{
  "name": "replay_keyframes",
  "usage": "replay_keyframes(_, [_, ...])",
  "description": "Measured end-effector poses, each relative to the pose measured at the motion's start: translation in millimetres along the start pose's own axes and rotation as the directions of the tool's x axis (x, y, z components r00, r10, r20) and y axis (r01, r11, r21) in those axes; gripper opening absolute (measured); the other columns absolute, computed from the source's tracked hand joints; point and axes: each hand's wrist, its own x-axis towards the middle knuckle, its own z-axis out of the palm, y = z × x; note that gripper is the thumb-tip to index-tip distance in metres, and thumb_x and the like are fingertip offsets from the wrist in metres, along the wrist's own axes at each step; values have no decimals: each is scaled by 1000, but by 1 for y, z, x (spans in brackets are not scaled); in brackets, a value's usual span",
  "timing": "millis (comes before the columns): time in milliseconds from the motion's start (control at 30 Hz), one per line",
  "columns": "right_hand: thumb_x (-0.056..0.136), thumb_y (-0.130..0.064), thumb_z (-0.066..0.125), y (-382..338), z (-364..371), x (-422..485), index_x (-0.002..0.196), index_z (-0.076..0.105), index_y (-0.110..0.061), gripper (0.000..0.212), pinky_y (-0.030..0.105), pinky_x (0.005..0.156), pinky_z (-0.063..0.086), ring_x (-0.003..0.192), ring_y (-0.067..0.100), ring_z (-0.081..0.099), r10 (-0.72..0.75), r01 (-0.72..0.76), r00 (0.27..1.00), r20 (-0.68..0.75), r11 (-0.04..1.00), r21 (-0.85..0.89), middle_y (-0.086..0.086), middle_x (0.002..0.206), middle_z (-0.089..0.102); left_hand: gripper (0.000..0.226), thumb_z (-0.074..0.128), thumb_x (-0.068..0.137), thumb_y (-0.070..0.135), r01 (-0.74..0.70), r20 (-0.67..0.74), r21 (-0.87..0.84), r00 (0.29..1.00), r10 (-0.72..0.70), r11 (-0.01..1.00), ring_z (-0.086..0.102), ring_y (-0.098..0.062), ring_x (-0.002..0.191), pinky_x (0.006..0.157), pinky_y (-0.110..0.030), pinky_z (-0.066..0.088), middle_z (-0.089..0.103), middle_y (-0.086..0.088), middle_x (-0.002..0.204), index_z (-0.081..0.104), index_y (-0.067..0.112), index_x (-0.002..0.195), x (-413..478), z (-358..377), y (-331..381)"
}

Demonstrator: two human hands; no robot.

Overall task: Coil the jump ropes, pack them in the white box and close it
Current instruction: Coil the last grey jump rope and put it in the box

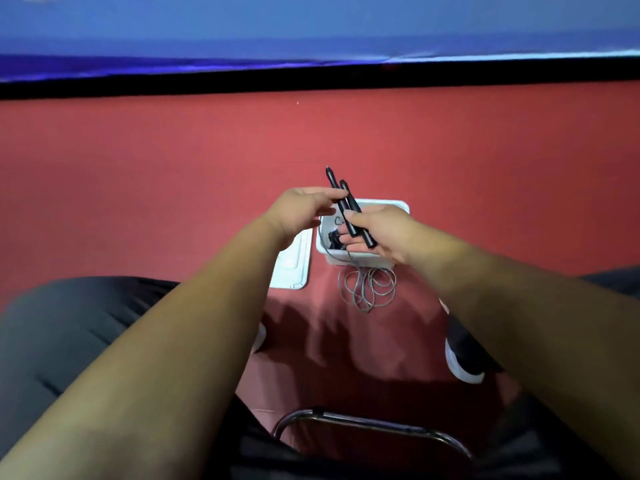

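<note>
Below blue backdrop [311, 26], red floor [138, 168], white box [394, 204].

- white box [398, 205]: the right hand [381, 233] covers most of the opening. There's some dark stuff [333, 237] inside, too small to make out.
- lid [293, 268], just left of the box: the far end is tucked under the left hand [304, 209].
- left fingertips [341, 195], over the box's far-left corner: smeared, so can't tell if they pinch the black handles [350, 199] or only touch.
- gray rope [369, 289], just in front of the box: it disappears behind the right hand on the way up.
- shoe [464, 362], right of the box: half hidden by the forearm.
</note>
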Motion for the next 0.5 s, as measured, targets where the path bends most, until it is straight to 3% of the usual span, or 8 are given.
replay_keyframes(67, [107,-19,63,-19,-2,-11,105,71,-8,14,30,67,64,75,19,76,-24,24,1000,5,999,-28,9,91,77,33,51,99,3,-46,-8,11,999,46,999,71,-21,94,93,-41,53,77,-6,118,76,16,117,-6,-9,20])
replay_keyframes(167, [108,-18,61,-50,-7,-29,109,69,-3,17,32,68,65,79,19,76,-28,31,999,40,997,-77,8,91,78,18,56,100,1,-128,-163,101,976,143,987,68,-25,94,82,-41,56,68,-14,121,57,11,114,-10,-27,50])
replay_keyframes(233, [107,-18,62,-69,-10,-41,113,70,1,21,33,71,64,82,19,77,-46,56,995,93,991,-117,11,95,78,40,64,93,-6,-182,-200,186,955,218,966,63,-22,103,84,-38,55,63,-11,130,51,15,124,-7,-38,67])
replay_keyframes(333, [107,-19,62,-94,-12,-61,111,72,1,22,35,75,63,85,20,75,-97,122,979,178,984,-131,10,94,78,71,69,89,-10,-249,-21,235,965,261,940,61,-13,118,97,-31,51,63,4,139,49,24,149,-6,-46,88])
replay_keyframes(400, [107,-19,60,-107,-12,-72,114,72,1,24,35,73,63,82,20,73,-121,149,965,231,983,-108,9,93,77,61,67,92,-7,-267,37,236,963,266,934,63,-11,114,96,-29,49,69,6,130,60,26,143,-9,-47,99])
replay_keyframes(500, [108,-21,57,-117,-15,-82,120,73,-1,28,35,70,63,78,18,73,-129,164,956,263,979,-118,7,93,76,33,66,95,-1,-300,0,213,952,307,930,65,-13,93,87,-33,49,76,2,103,75,23,116,-16,-45,114])
